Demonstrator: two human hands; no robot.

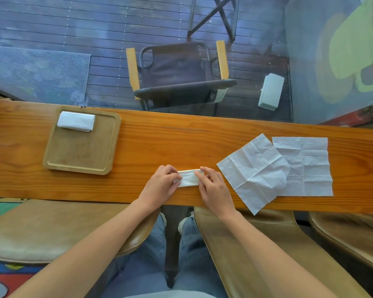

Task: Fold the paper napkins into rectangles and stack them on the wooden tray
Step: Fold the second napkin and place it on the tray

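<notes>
- A long wooden counter (159, 145) ran from the left edge of the view to the right, and both hands worked near its front edge, about midway along.
- The left hand (160, 186) held the left end of a small folded napkin (189, 179), fingers curled over it; the right hand (212, 186) pinched the right end, thumb and fingertips closed on the paper.
- That napkin lay flat on the counter between the two hands — a narrow white strip.
- A wooden tray (80, 151) sat toward the counter's left end, close to the back edge.
- One folded white napkin rectangle (76, 121) rested in the tray's far left corner.
- Two unfolded napkins lay toward the counter's right end: the nearer sheet (253, 173) was turned at an angle, one corner hanging over the front edge, and it overlapped the left side of the flat sheet (308, 166) beside it.
- Beyond the back edge, through glass, a folding chair (177, 76) stood on a dark plank deck, with a white box (270, 91) to its right.
- Tan stool seats (52, 229) showed below the front edge — blue jeans between them.
</notes>
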